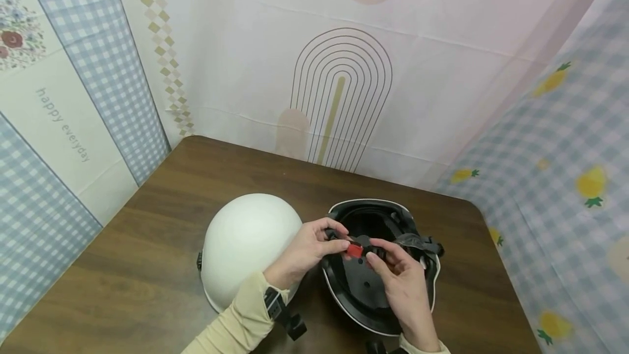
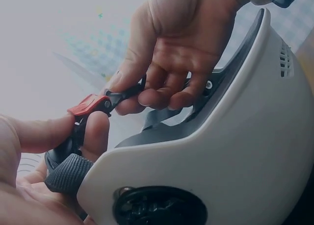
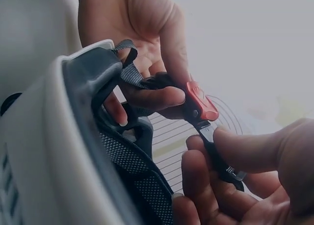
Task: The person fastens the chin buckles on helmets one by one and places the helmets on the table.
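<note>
An upturned white helmet (image 1: 339, 304) with a black lining lies on the table. Above its opening, both hands work at a chin-strap buckle that has a red lever (image 1: 355, 250). My left hand (image 1: 310, 246) pinches the red buckle end between thumb and fingers, with grey webbing (image 2: 69, 175) running beneath it in the left wrist view. The right hand (image 1: 404, 283) pinches the black strap end (image 3: 218, 159) on the other side. In the right wrist view, this strap end meets the red lever part; whether it is latched I cannot tell.
A second white helmet (image 1: 248, 245) sits dome up, left of the upturned one, close to the left forearm. Brown tabletop (image 1: 147, 239) surrounds both helmets. Patterned cloths (image 1: 236, 59) hang behind the table and along its sides.
</note>
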Motion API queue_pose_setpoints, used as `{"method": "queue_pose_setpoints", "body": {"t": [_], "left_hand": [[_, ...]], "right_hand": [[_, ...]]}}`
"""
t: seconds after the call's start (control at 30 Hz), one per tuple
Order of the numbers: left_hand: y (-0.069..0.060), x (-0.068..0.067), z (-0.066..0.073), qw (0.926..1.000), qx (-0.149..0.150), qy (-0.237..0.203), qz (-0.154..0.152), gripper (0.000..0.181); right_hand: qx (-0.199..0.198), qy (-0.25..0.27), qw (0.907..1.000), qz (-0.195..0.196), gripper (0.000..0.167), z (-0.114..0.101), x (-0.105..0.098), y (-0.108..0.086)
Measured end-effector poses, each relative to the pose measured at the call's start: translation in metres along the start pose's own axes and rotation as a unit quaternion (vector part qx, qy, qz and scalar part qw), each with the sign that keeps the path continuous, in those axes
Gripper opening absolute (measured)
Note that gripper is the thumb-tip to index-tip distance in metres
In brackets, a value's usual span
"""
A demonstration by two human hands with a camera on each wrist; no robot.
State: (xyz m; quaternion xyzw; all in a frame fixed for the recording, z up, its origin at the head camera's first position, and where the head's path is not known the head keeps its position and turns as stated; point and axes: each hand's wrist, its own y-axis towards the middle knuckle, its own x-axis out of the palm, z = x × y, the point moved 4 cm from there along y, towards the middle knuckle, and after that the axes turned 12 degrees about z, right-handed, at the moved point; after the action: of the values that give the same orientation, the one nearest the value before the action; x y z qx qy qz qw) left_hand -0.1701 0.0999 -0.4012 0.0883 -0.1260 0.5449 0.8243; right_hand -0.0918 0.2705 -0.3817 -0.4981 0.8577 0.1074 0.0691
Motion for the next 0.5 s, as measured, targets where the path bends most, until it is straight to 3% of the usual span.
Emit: {"method": "queue_pose_setpoints", "body": {"t": [0.33,0.5], "left_hand": [[0.0002,-0.0012,-0.0012,0.9996,-0.006,0.027,0.01,0.024],[0.0007,-0.0006,-0.0011,0.9987,0.006,0.045,0.024,0.022]], "right_hand": [[-0.017,-0.016,0.9995,0.023,0.029,-0.0032,-0.0002,-0.0018],[-0.021,-0.009,0.9994,0.024,0.03,-0.0063,0.0004,-0.0023]]}}
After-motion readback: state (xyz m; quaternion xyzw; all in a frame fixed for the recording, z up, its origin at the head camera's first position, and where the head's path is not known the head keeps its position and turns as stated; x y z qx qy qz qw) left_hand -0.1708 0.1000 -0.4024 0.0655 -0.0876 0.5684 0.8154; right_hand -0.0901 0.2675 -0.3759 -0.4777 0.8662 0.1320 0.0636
